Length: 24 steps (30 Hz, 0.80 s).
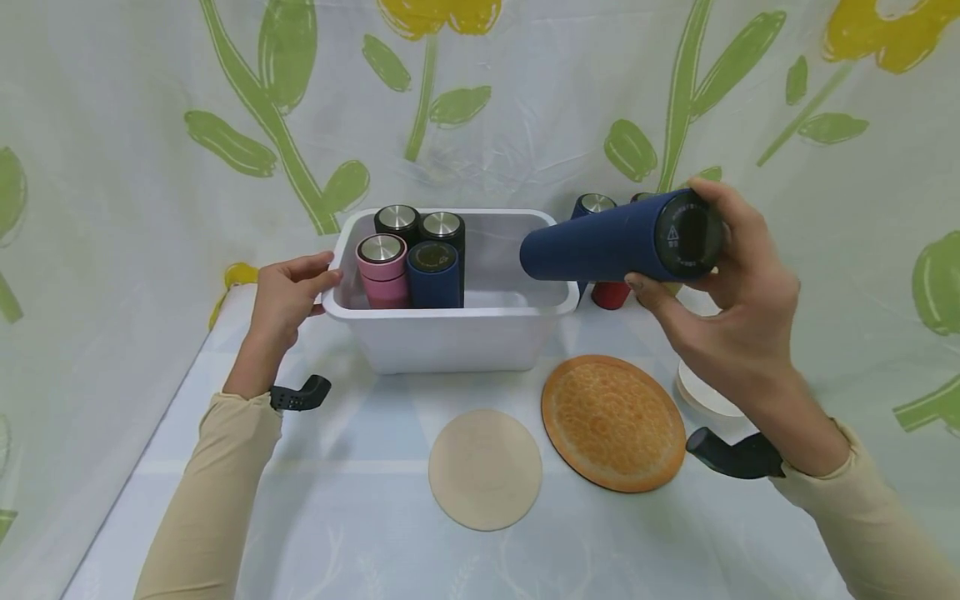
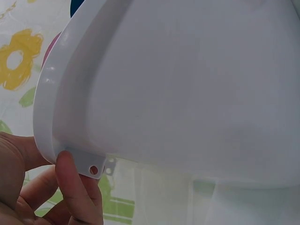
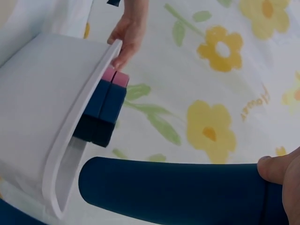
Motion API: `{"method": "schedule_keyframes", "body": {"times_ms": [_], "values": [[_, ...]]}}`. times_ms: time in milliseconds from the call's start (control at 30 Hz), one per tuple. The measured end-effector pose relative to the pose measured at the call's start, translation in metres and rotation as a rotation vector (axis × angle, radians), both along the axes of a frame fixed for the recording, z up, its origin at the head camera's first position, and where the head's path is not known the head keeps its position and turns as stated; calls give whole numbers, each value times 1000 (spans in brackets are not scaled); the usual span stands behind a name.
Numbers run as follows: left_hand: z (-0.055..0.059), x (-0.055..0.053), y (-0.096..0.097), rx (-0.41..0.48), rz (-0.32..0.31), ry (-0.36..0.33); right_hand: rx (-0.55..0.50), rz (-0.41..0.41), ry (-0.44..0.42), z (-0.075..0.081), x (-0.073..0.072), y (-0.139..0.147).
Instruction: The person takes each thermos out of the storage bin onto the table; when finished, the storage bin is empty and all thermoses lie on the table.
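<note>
My right hand (image 1: 750,283) grips a dark blue thermos flask (image 1: 592,242) near its black round end, which bears a small warning sign. The flask lies nearly level in the air, its other end over the right side of a white plastic bin (image 1: 450,340). At the bin's left end, my left hand (image 1: 288,296) pinches the rim between thumb and fingers, as the left wrist view shows. Inside, on the left, several flasks stand upright: a pink flask (image 1: 385,290), a blue flask (image 1: 435,283) and black ones with silver tops (image 1: 397,218).
Behind the held flask, partly hidden, stand more flasks, among them a blue one (image 1: 595,204) and a red one (image 1: 611,295). In front lie a beige round mat (image 1: 485,469) and a brown pizza-like round mat (image 1: 613,423). A white disc (image 1: 708,393) sits beneath my right forearm.
</note>
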<state>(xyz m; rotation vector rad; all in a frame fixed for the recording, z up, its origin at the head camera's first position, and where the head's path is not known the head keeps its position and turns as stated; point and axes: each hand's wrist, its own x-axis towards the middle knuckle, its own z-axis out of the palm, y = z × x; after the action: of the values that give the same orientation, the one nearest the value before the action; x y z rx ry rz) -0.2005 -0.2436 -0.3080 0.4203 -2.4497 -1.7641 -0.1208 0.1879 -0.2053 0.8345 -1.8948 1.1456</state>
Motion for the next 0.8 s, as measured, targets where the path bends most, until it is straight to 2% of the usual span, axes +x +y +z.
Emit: {"method": "schedule_keyframes", "body": {"times_ms": [367, 800], "values": [[0, 0, 1, -17, 3, 4, -25, -96, 5, 2, 16, 29], [0, -1, 1, 0, 3, -2, -76, -184, -21, -2, 24, 60]]}}
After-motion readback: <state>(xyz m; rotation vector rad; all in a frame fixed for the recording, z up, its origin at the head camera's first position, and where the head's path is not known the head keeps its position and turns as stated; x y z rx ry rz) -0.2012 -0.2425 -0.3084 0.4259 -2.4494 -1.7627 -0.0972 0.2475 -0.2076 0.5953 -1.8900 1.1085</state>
